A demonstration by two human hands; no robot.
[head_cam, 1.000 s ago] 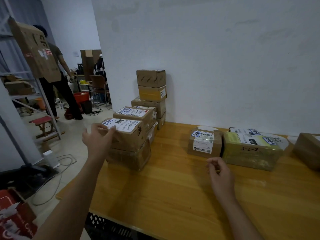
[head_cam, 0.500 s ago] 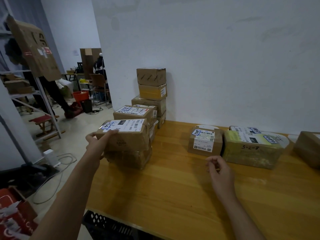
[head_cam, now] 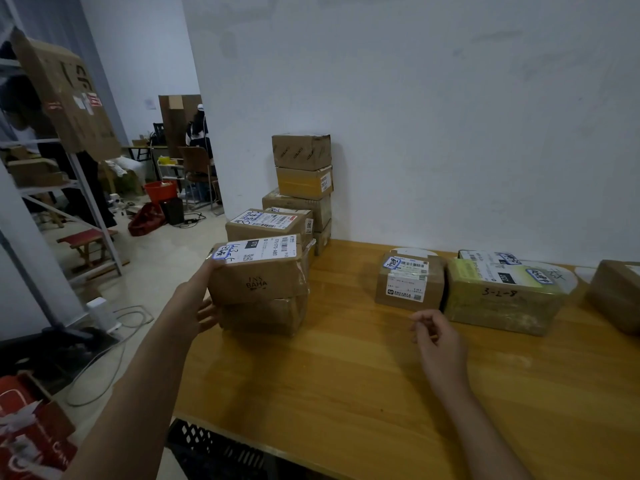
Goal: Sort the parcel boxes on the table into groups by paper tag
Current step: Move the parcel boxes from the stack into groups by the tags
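Parcel box (head_cam: 258,271) on the left-end stack of the worktop (head_cam: 346,375) now has my left grip (head_cam: 194,303) clamped on its side, newly arrived; sorting can begin. Right grip (head_cam: 438,341) hovers loosely curled, empty.

Left hand (head_cam: 194,303) gripping labelled box (head_cam: 258,271) atop lower box (head_cam: 263,315), right hand (head_cam: 438,341) seemingly loosely curled above table (head_cam: 346,393)

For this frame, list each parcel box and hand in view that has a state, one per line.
Brown cardboard box marked BAHA: top of front stack, held at its left end.
Left hand: grip on the BAHA box.
Right hand: loosely curled, empty, above the wooden table.
Small brown box with white label: flat on table, untouched.
Yellow-green taped box marked 3-2-8: flat on table, untouched.
Tall stack of brown boxes: upright by wall.
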